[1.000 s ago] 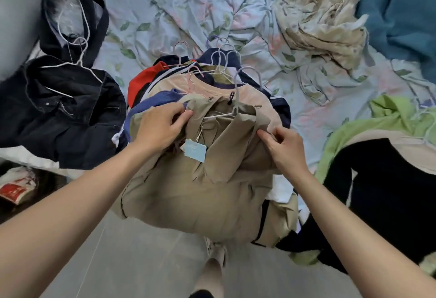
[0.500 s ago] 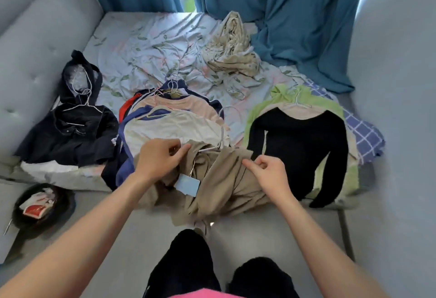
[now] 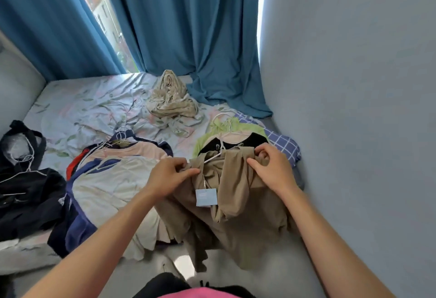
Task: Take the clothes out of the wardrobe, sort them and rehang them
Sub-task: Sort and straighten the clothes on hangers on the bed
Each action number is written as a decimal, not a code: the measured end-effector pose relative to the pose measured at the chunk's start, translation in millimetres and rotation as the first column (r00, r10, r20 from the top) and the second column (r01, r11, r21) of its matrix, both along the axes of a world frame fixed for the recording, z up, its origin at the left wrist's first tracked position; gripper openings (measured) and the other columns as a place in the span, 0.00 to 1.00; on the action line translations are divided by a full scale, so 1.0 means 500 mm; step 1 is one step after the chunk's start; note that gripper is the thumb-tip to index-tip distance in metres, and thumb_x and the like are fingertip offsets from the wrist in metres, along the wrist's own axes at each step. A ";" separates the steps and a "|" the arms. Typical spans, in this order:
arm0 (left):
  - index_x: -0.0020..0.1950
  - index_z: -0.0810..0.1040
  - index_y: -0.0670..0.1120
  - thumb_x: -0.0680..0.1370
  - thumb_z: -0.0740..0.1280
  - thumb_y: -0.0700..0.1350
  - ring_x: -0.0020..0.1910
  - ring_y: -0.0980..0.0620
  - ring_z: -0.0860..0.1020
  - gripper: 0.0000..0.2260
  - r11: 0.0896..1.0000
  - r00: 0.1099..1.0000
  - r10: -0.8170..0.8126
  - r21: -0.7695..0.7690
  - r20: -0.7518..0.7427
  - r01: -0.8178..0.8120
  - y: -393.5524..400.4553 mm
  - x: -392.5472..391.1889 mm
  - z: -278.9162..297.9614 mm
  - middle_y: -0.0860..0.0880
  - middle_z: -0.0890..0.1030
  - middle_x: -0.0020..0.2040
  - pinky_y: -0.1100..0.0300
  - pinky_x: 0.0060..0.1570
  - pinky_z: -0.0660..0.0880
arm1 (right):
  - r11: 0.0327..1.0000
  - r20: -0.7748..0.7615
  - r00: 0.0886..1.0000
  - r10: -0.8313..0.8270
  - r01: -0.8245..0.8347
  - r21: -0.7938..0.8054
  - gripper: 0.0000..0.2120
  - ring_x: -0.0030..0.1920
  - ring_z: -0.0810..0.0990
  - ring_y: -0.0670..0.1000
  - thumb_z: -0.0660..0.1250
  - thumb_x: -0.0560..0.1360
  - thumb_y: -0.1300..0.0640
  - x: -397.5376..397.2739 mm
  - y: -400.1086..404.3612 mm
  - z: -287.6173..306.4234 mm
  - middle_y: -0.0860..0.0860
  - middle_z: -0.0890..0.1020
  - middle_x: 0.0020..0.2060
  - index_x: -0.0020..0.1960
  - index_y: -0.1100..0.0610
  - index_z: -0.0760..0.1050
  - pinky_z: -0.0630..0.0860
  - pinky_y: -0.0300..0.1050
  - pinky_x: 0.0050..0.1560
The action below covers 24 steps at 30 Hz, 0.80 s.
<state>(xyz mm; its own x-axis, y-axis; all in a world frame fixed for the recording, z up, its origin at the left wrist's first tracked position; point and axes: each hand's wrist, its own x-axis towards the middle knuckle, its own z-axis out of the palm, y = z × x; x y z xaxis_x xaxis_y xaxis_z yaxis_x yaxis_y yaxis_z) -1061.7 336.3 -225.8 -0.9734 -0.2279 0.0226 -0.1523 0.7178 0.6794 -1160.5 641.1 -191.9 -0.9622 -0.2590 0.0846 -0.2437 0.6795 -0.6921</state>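
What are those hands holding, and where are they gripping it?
Both hold the khaki garment by its top edge: left hand at one shoulder, right hand at the other.

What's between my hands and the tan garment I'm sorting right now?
Nothing visible. The left hand and right hand already grip the top edge of the tan garment directly. Its white hanger and blue tag sit between the hands, not under them.
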 end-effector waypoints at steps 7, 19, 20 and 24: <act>0.35 0.71 0.43 0.71 0.72 0.70 0.31 0.53 0.70 0.29 0.996 1.000 0.020 0.087 0.008 -0.021 0.064 -0.046 0.013 0.45 0.75 0.31 0.52 0.36 0.67 | 0.989 -0.213 0.977 -0.010 -0.022 -0.145 0.15 0.59 0.77 0.46 0.74 0.77 0.51 -0.008 -0.045 0.036 0.42 0.78 0.56 0.62 0.47 0.78 0.76 0.44 0.62; 0.33 0.68 0.46 0.75 0.73 0.65 0.30 0.52 0.72 0.26 0.987 0.987 0.160 -0.001 -0.024 -0.160 0.047 -0.049 0.054 0.49 0.73 0.28 0.52 0.33 0.65 | 0.977 -0.322 0.935 -0.148 0.086 -0.197 0.10 0.39 0.78 0.46 0.76 0.76 0.48 -0.018 -0.212 0.089 0.43 0.80 0.38 0.44 0.51 0.79 0.78 0.47 0.41; 0.33 0.69 0.46 0.75 0.73 0.64 0.30 0.52 0.72 0.26 0.986 0.986 0.166 0.000 -0.022 -0.166 0.047 -0.043 0.052 0.48 0.74 0.28 0.52 0.33 0.66 | 0.976 -0.315 0.936 -0.157 0.097 -0.197 0.11 0.38 0.78 0.46 0.76 0.76 0.48 -0.021 -0.221 0.095 0.44 0.80 0.36 0.41 0.52 0.78 0.78 0.49 0.40; 0.34 0.73 0.46 0.80 0.67 0.64 0.31 0.53 0.75 0.24 0.987 0.987 0.154 0.062 -0.056 -0.150 0.038 -0.013 0.047 0.49 0.76 0.30 0.53 0.34 0.69 | 0.981 -0.318 0.938 -0.139 0.086 -0.174 0.14 0.35 0.77 0.49 0.77 0.75 0.50 -0.027 -0.248 0.105 0.45 0.79 0.31 0.36 0.53 0.76 0.77 0.53 0.39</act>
